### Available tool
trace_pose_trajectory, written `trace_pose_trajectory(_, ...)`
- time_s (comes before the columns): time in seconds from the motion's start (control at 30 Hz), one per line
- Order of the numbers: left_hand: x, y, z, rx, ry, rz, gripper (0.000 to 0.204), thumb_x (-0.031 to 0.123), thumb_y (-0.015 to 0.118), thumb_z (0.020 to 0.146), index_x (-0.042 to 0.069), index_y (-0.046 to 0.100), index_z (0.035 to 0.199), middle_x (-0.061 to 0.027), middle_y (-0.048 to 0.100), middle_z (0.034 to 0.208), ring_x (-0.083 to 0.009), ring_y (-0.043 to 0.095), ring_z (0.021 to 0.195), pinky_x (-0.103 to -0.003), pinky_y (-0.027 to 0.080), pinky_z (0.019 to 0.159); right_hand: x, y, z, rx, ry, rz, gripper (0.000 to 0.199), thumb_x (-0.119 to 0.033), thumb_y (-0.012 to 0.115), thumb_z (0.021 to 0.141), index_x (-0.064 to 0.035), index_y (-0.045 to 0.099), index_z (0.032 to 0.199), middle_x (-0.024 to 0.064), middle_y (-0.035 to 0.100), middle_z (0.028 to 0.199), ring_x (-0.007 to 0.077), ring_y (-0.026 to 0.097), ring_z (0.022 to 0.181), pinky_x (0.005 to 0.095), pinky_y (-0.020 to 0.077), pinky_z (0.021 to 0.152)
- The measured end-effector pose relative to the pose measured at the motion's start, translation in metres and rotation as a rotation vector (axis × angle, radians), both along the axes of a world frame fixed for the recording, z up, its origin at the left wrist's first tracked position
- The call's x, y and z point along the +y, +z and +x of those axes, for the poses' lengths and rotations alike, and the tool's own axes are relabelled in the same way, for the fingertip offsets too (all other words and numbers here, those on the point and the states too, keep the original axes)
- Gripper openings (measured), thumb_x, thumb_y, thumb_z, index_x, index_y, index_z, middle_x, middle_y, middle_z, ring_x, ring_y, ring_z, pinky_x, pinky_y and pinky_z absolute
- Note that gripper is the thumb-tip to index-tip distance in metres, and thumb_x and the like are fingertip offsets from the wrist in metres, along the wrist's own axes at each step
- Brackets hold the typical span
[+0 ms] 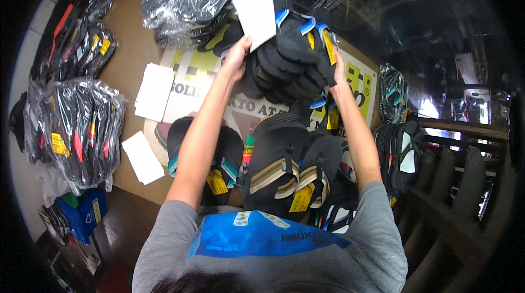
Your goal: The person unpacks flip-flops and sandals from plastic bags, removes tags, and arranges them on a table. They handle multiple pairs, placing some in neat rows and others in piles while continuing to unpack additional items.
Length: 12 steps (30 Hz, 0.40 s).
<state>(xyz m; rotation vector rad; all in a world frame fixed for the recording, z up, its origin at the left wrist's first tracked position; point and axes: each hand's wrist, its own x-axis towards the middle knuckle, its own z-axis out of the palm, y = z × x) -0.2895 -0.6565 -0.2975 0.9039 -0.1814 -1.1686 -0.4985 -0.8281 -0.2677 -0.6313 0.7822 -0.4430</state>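
My left hand (237,59) pinches a blank white card (258,15) by its lower corner, at the far middle of the table. To its right lies a stack of black flip-flops (281,63). My right hand (339,73) is closed on the right side of that stack, gripping a black flip-flop (326,41) with a blue-and-white strap and a yellow tag. My right fingers are partly hidden behind it. Nearer to me, between my forearms, sit black flip-flops with brown striped straps (276,153) and a yellow tag (302,198).
Plastic-wrapped footwear bundles lie at the far left (188,6) and on the left (82,123). White cards (155,92) rest on the printed board, with another white card (143,157) nearer. More black flip-flops (398,153) stand at the right, beside a dark slatted wooden frame (451,170).
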Motion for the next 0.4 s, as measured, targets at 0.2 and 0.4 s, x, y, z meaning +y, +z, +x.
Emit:
trace_pose_trajectory(0.2, 0.012, 0.016, -0.043, -0.083, 0.157, -0.084, 0.041, 0.02, 0.038, 0.093, 0.004, 0.036, 0.131, -0.0078, 0.044, 0.13, -0.0191, 0.039, 0.119, -0.032, 0.028, 0.101, 0.008, -0.024, -0.021, 0.008, -0.196, -0.164, 0.037, -0.031, 0.053, 0.081, -0.0048, 0.055, 0.108, 0.0084, 0.061, 0.099, 0.02, 0.059, 0.086, 0.0318, 0.0471, 0.079)
trace_pose_trajectory(0.4, 0.011, 0.056, -0.096, -0.518, 0.029, -0.052, 0.03, 0.019, 0.046, 0.088, 0.001, 0.048, 0.112, -0.0099, 0.049, 0.114, -0.0196, 0.041, 0.111, -0.031, 0.028, 0.098, 0.006, -0.012, -0.09, 0.015, -0.203, -0.382, 0.056, -0.044, 0.042, 0.083, -0.0036, 0.048, 0.12, 0.0114, 0.056, 0.113, 0.0212, 0.054, 0.103, 0.0342, 0.0425, 0.089)
